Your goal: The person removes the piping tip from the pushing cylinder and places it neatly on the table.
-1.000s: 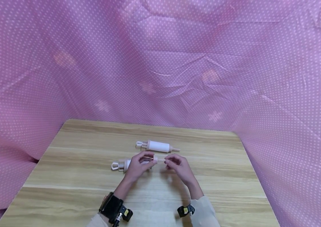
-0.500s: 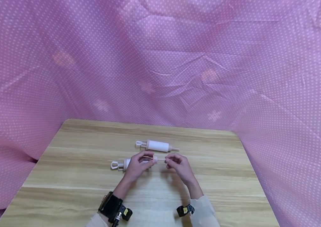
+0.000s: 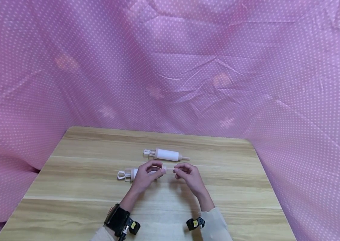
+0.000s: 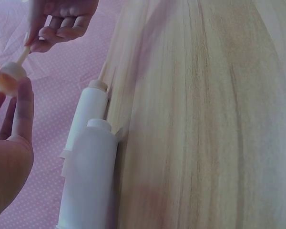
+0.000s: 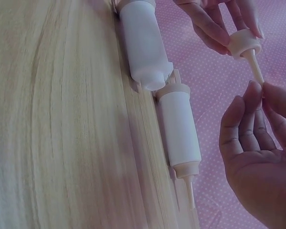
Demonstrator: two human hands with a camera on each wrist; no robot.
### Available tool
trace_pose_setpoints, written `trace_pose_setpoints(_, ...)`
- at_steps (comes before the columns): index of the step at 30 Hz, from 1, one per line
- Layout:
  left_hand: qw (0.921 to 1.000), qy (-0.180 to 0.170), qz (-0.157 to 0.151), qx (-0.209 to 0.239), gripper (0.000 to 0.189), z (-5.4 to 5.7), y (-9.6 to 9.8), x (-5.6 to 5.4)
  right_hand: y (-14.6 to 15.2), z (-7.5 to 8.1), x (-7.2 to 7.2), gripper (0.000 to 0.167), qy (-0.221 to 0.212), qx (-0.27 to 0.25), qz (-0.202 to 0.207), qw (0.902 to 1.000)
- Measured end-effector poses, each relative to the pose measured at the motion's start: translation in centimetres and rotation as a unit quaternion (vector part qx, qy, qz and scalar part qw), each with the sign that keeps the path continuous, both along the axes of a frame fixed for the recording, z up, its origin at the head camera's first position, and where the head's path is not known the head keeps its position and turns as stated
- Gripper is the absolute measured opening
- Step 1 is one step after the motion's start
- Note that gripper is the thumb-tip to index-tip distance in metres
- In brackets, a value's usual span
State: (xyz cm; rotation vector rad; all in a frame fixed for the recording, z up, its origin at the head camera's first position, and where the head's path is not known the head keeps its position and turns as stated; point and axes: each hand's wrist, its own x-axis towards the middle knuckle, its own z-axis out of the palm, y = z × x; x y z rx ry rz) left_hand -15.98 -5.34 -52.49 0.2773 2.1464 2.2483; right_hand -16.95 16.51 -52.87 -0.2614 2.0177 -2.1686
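Note:
Above the table, my left hand (image 3: 143,178) grips the wide round collar of a beige nozzle cap (image 5: 240,44) between thumb and fingers. My right hand (image 3: 191,176) pinches the thin stem (image 5: 254,67) of that nozzle near its tip. Below and behind my left hand lies a white icing-syringe-like barrel (image 4: 88,179) with a bare short neck, its looped handle (image 3: 121,175) pointing left; part of it is hidden by the hand in the head view. Farther back lies a similar white syringe (image 3: 167,155) with a beige nozzle fitted, pointing right.
Both syringes lie on a light wood-grain table (image 3: 76,187), roughly parallel. A pink dotted cloth (image 3: 170,83) hangs behind the table and along its sides. A dark strap with a camera (image 3: 118,221) sits on the left wrist, and a small camera (image 3: 196,223) on the right.
Both hands keep the same hold on the nozzle cap. My right fingertips have shifted very slightly left, towards the collar. The two syringes have not moved.

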Motion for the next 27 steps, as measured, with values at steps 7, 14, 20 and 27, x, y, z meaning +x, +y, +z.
trace_pose_setpoints(7, 0.9993, 0.032, -0.013, 0.008, 0.028, -0.32, 0.11, 0.07, -0.23, 0.03, 0.05, 0.024, 0.001, -0.006, 0.0, 1.0)
trace_pose_setpoints(14, 0.9994, 0.017, -0.023, 0.02, 0.026, -0.56, 0.16, -0.03, -0.52, 0.38, 0.08, 0.022, 0.0, -0.004, 0.002, 1.0)
trace_pose_setpoints(20, 0.9994, 0.022, -0.02, 0.019, 0.025, -0.64, 0.27, -0.09, -0.62, 0.19, 0.03, 0.025, 0.011, -0.013, 0.005, 0.9998)
trace_pose_setpoints(27, 0.9994, 0.028, -0.017, 0.012, 0.025, -0.77, 0.33, -0.05, -0.71, 0.05, 0.09, 0.022, 0.016, -0.025, 0.009, 0.9995)
